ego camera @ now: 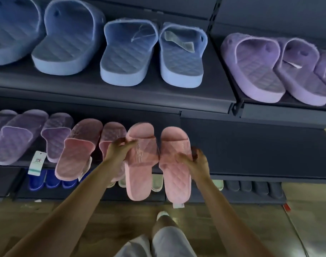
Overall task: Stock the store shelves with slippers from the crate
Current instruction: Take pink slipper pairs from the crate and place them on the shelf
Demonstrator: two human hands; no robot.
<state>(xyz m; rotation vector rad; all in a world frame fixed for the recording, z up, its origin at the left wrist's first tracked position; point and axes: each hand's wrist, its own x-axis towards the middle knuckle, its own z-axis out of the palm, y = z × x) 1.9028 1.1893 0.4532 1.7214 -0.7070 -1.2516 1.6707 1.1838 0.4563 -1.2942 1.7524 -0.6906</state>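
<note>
While the left grip (121, 148) is clasping the strap of the left pink slipper (140, 175), the right grip (192, 161) is curling its fingers over the strap of the right pink slipper (177, 182), thumb at the outer side. Both slippers are sitting side by side, touching at the straps, at the front edge of the middle shelf (251, 145). Their long axes are running front to back across it, nearly parallel. Toes are pointing toward the back edge, soles facing down, and heels are hanging out past the front edge toward the person. Just beside them on the left, another pink pair (75, 154) is lying the same way, leaning slightly, with purple slippers (15, 138) beyond it toward the left end. Blue slippers (130, 58) are resting on the upper shelf (121, 95), heels facing outward.
</note>
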